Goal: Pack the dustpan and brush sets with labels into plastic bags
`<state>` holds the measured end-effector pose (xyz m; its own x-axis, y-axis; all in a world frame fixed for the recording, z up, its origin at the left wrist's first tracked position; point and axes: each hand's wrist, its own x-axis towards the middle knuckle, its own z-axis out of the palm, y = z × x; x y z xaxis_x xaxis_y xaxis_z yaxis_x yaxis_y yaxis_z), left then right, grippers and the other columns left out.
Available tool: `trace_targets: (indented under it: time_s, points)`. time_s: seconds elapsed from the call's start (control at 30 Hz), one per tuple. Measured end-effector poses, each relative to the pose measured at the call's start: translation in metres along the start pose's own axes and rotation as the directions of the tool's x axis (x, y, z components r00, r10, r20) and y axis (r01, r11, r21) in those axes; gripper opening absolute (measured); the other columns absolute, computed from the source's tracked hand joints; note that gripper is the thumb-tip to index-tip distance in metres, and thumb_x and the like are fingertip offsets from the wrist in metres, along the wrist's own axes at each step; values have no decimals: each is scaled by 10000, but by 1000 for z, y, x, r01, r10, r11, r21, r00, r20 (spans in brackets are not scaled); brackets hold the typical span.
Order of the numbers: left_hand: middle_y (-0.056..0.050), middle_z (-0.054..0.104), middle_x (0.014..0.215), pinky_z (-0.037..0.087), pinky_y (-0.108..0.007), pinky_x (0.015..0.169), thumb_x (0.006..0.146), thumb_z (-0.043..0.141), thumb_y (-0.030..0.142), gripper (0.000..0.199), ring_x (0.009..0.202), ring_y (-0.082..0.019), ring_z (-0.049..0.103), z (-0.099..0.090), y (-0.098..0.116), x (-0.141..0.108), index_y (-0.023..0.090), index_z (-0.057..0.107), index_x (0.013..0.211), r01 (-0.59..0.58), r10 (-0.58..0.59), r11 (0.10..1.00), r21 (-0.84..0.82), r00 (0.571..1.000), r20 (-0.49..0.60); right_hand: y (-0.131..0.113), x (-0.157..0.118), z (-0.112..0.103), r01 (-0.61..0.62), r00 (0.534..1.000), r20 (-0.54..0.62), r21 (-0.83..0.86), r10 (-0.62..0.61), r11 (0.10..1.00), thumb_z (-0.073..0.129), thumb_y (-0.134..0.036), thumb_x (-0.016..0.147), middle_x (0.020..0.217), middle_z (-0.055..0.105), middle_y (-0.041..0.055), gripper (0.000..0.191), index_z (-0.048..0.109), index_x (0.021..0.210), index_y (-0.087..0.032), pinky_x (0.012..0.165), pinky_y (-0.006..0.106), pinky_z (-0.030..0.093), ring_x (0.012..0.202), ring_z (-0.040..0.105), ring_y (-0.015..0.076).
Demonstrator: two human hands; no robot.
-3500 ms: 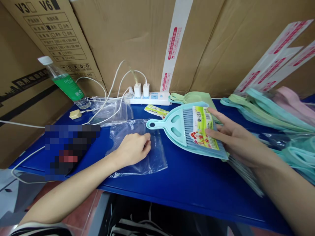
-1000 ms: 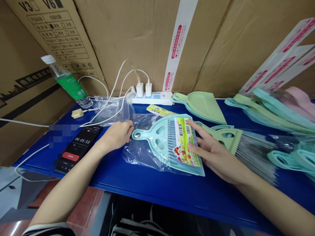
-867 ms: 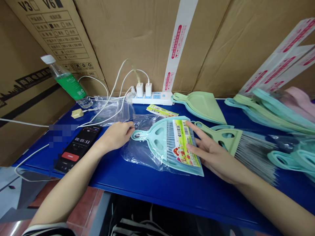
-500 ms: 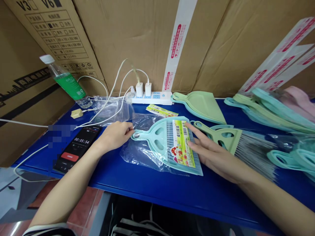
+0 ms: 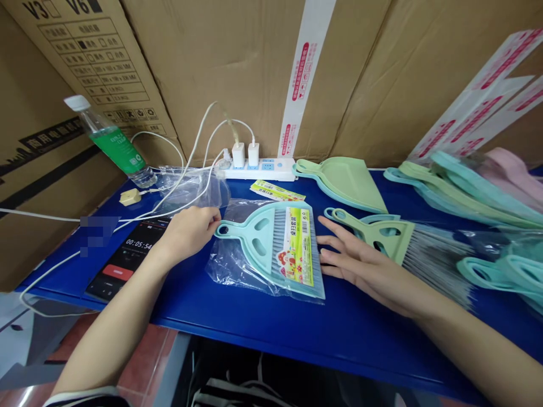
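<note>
A light-blue dustpan lies flat with grey brush bristles over its pan, beneath a yellow-green printed label card. A clear plastic bag spreads around and under it; how far it covers the dustpan I cannot tell. My left hand is closed in a pinch at the end of the dustpan's handle. Past the pan's wide edge, my right hand is open, fingers spread and apart from the label. A green brush with grey bristles lies behind that hand.
Green and blue dustpans rest by a white power strip. More dustpans are piled at right. Left stand a phone, a tilted bottle and loose white cables. Cardboard boxes wall the back of the blue table.
The dustpan with its brush and label has slid left over the plastic bag, along with my left hand. My right fingers have come away from the label's edge.
</note>
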<state>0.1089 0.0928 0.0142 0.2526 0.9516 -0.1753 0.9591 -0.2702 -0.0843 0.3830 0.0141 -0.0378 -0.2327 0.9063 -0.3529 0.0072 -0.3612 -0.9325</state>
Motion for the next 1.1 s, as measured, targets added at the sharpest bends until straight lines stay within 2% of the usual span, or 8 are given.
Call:
trace_targets:
  time_s: [0.2, 0.4, 0.5, 0.63, 0.83, 0.97, 1.03, 1.1]
  points:
    - [-60, 713, 791, 400, -272, 581, 908, 405, 265, 254, 750, -248, 672, -5, -1, -4, 231, 657, 900, 76, -73, 990, 116, 997, -28, -1, -1, 1, 30, 1000, 7, -11, -30, 999, 583, -426, 871, 1438, 459, 120, 879, 31, 1551, -343, 1031, 471, 462, 1108, 644, 249]
    - [-92, 725, 835, 418, -290, 585, 905, 377, 258, 282, 768, -281, 683, -7, -4, -5, 223, 656, 936, 118, -117, 977, 179, 993, -16, 1, -1, 0, 46, 999, -1, 1, -46, 999, 606, -486, 851, 1414, 465, 131, 886, 83, 1549, -330, 1043, 491, 444, 1093, 654, 265]
    - [-122, 728, 882, 438, -320, 608, 913, 359, 247, 312, 824, -321, 693, -8, -5, -5, 212, 663, 974, 140, -140, 973, 185, 990, -15, 0, -1, 0, 42, 999, 7, -12, -42, 999, 635, -501, 830, 1419, 465, 136, 813, 252, 1519, -297, 1051, 499, 436, 1105, 647, 283]
    - [-155, 724, 946, 464, -365, 633, 914, 364, 250, 331, 880, -369, 690, -8, -6, -5, 202, 675, 1016, 174, -171, 968, 184, 985, -32, -3, -2, 0, 63, 997, 36, -60, -61, 996, 631, -527, 836, 1457, 456, 122, 578, 538, 1347, -274, 1049, 506, 439, 1154, 617, 308]
    - [-171, 728, 971, 502, -398, 676, 911, 369, 226, 347, 909, -382, 694, -9, -6, -6, 191, 685, 1049, 198, -194, 959, 203, 980, -40, -4, -3, -3, 62, 997, 42, -70, -59, 996, 654, -555, 810, 1449, 487, 97, 524, 610, 1249, -271, 1037, 467, 468, 1149, 622, 295]
    - [-186, 726, 994, 524, -422, 702, 918, 355, 201, 369, 928, -395, 694, -8, -3, -7, 172, 670, 1108, 199, -197, 955, 220, 980, -34, -3, -1, -5, 92, 992, 96, -181, -76, 979, 598, -586, 832, 1271, 625, 130, 629, 538, 1338, -217, 1019, 462, 486, 1140, 629, 284]
    - [-180, 729, 984, 533, -422, 713, 919, 355, 189, 369, 931, -389, 697, -7, -1, -7, 176, 664, 1122, 202, -198, 951, 236, 979, -41, -3, 0, -4, 156, 987, 94, -290, -134, 944, 552, -591, 853, 1306, 591, 149, 638, 524, 1353, -196, 948, 448, 542, 1074, 665, 273]
    - [-173, 734, 959, 540, -419, 715, 924, 352, 187, 369, 926, -382, 702, -6, 0, -7, 180, 665, 1119, 194, -190, 949, 249, 981, -44, -3, 0, -2, 248, 966, 50, -445, -253, 860, 497, -552, 888, 1370, 536, 150, 558, 558, 1319, -204, 861, 435, 587, 955, 705, 242]
